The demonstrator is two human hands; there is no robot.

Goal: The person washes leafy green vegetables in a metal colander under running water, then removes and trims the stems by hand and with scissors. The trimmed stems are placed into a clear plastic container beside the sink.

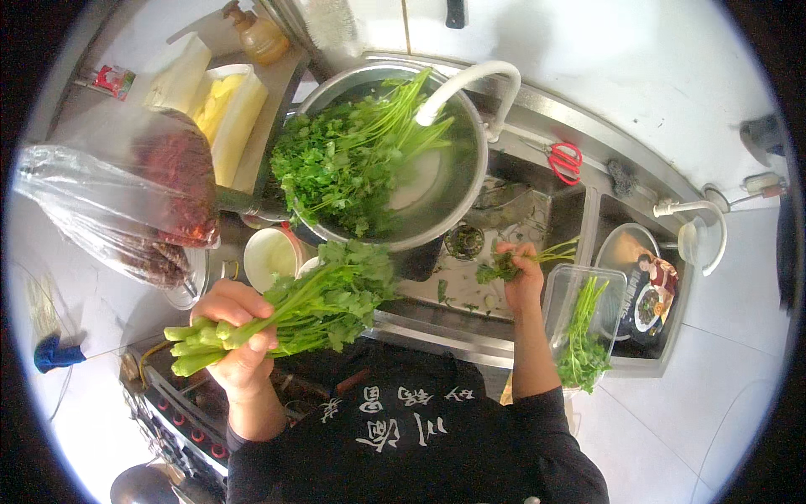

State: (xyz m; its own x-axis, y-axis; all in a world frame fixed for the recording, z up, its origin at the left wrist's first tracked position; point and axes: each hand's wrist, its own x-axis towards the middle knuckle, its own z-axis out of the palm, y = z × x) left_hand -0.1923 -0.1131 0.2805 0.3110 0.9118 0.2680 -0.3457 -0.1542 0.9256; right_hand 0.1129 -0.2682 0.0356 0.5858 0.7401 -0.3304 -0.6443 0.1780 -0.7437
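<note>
My left hand (242, 340) grips a bunch of leafy green stalks, probably celery (337, 296), its thick pale ends pointing left and its leaves right. Over the steel sink (425, 293), my right hand (526, 274) pinches a small leafy sprig (497, 268) with thin stems sticking out to the right. A large metal basin (463, 183) beyond my hands holds water and a heap of leafy greens (340, 157). To the right of my right forearm, a clear plastic container (560, 296) holds more green stalks (585, 334), leaves towards me.
A white curved faucet (485, 69) reaches over the basin. Leaf scraps lie around the sink drain (465, 241). Red-handled scissors (565, 162) rest on the back ledge. A bag of dark red food (179, 176) stands at left, near a white tub (271, 258). A metal bowl (626, 246) sits right.
</note>
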